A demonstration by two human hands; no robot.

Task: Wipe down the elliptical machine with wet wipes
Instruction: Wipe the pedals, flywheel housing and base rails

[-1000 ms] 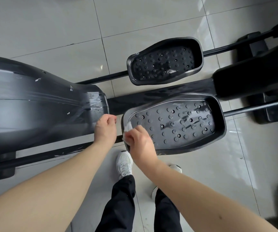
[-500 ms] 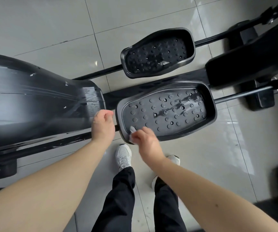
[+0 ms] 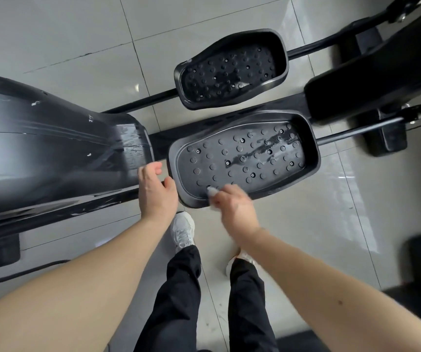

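— What does the head view show?

— A downward look at a black elliptical machine (image 3: 356, 95) on a tiled floor (image 3: 77, 29). The person's bare forearms, black trousers and a white sneaker (image 3: 182, 231) are in view.

— Where are the hands?

— The right hand (image 3: 234, 205), blurred, pinches a white wet wipe (image 3: 212, 192) against the near edge of the near pedal (image 3: 242, 161). This pedal is a studded tray with a wet streak towards its right end. The left hand (image 3: 155, 191) is loosely curled and holds nothing. It sits between that pedal's left end and the glossy drive housing (image 3: 52, 153). I cannot tell whether its thumb touches the pedal rim.

— Anything else?

— The far pedal (image 3: 232, 69) sits beyond, apart.
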